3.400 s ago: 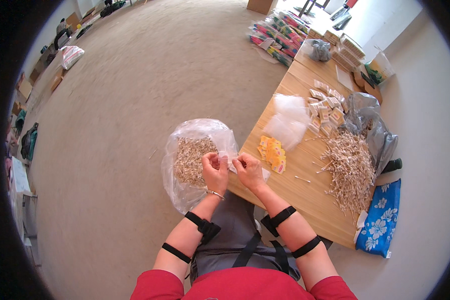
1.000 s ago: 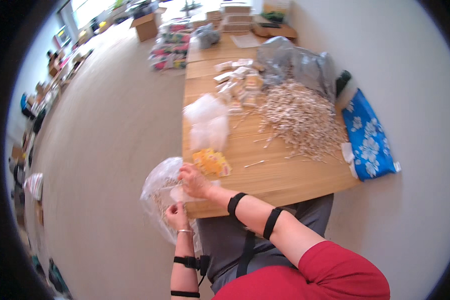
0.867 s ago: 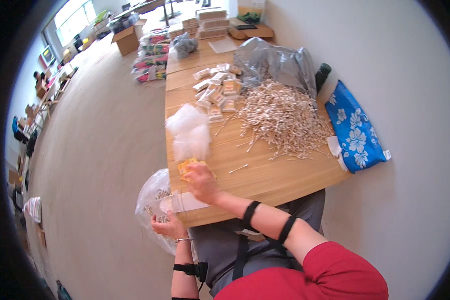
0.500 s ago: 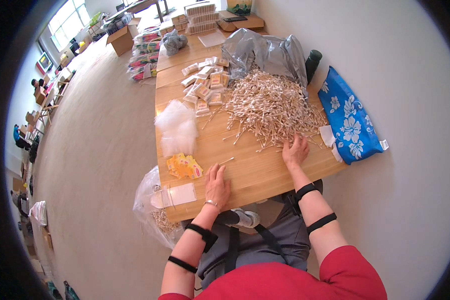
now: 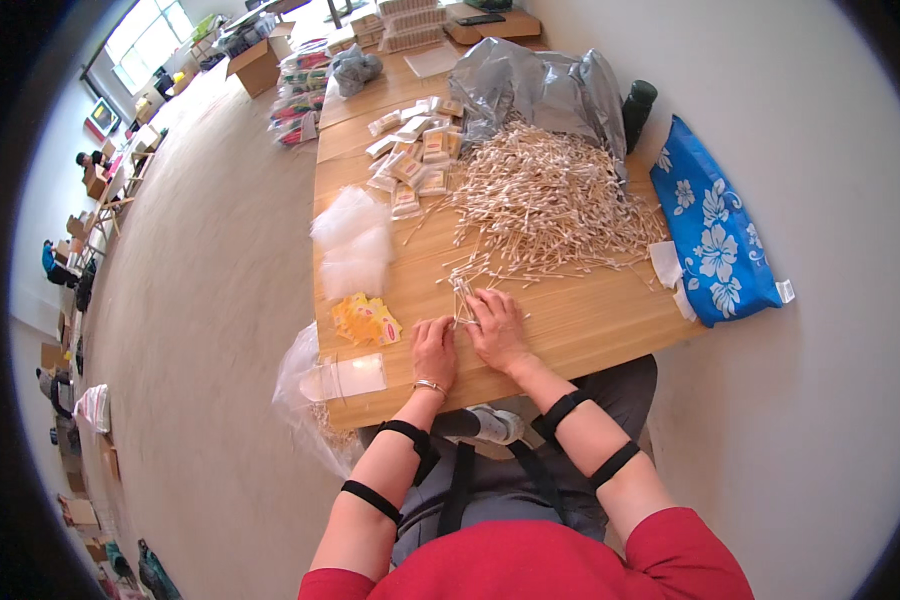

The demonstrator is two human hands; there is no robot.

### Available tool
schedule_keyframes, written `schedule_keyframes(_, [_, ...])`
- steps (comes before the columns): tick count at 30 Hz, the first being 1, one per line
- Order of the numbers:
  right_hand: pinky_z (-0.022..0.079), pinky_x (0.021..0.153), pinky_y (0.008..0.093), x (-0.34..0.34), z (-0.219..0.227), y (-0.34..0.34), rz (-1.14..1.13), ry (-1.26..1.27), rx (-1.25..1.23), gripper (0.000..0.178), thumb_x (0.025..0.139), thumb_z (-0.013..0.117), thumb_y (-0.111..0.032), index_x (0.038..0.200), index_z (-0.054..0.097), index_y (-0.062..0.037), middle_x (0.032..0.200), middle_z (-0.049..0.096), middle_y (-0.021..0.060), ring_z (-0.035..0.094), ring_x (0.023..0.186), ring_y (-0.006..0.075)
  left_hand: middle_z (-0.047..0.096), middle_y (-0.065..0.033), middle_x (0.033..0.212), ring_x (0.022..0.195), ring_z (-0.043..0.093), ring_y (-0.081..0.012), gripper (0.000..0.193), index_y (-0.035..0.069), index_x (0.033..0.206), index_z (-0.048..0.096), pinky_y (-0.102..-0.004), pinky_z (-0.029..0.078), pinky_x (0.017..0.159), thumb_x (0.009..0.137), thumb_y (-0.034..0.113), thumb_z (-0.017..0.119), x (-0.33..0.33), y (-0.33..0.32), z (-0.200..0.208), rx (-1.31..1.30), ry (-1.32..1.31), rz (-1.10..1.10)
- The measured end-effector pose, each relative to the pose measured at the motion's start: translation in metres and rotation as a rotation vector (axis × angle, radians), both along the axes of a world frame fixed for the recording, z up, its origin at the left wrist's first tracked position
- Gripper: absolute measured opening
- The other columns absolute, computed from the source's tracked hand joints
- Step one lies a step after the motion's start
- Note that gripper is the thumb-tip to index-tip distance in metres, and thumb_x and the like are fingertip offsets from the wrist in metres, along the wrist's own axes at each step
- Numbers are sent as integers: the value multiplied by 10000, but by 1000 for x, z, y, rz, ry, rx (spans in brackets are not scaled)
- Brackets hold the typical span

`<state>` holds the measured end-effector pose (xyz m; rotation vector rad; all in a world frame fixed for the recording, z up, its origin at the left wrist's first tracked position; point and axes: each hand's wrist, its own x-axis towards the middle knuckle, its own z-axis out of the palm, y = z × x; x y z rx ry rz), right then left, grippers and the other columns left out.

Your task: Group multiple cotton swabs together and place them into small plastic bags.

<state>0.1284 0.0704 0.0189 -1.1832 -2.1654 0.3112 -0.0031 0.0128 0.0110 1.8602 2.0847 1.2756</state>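
In front of me on the wooden table (image 5: 560,335), my left hand (image 5: 434,352) and my right hand (image 5: 497,325) have come together. A small bunch of cotton swabs (image 5: 462,293) stands out between them, pointing away from me. My right fingers are closed around the bunch, and the curled left fingers press on its near side; their exact grip is partly hidden. Just beyond lies a big heap of loose cotton swabs (image 5: 560,200), with stray ones at its near edge. Left of my hands are yellow printed cards (image 5: 366,320) and a stack of clear plastic bags (image 5: 352,240).
Filled small packs (image 5: 410,160) lie left of the heap. A grey plastic bag (image 5: 540,85) backs it, beside a dark bottle (image 5: 638,110). A blue flowered pouch (image 5: 715,235) sits at the right edge. A clear bag (image 5: 305,390) hangs off the near left corner.
My right hand has moved left from the heap's near edge to my left hand, bringing swabs with it. My left hand has turned slightly inward. The view has shifted a little.
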Motion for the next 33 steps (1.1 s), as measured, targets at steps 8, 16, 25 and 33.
schedule_keyframes(8, [349,961,430,39,-12,39,-241,45,32,236,798,615,-178,1020,630,-99,1087,579,33,462,1098,260,630,-97,906,924,561,-291,132,87,955,637,-437,376,966,847,64,564,2,2,0,1,-24,-45])
schedule_keyframes(16, [351,924,399,4,5,24,-227,-19,107,146,768,623,-196,906,662,-168,960,588,-3,486,1008,222,645,-46,840,902,573,-266,131,120,902,662,-428,387,948,793,67,615,-1,1,2,11,61,-170])
schedule_keyframes(25, [342,952,408,-7,1,8,128,73,1,192,763,596,-148,945,660,-155,1000,607,-12,494,1030,220,454,-129,1302,1243,374,-325,495,93,1236,511,-444,272,1067,764,116,659,5,1,8,-70,148,13])
schedule_keyframes(33, [367,890,391,36,3,12,-1,54,21,199,745,640,-118,937,665,-161,979,580,-25,494,1005,220,601,-107,1129,1123,517,-291,281,58,1079,605,-435,355,1037,802,101,633,1,5,2,-31,-6,-59])
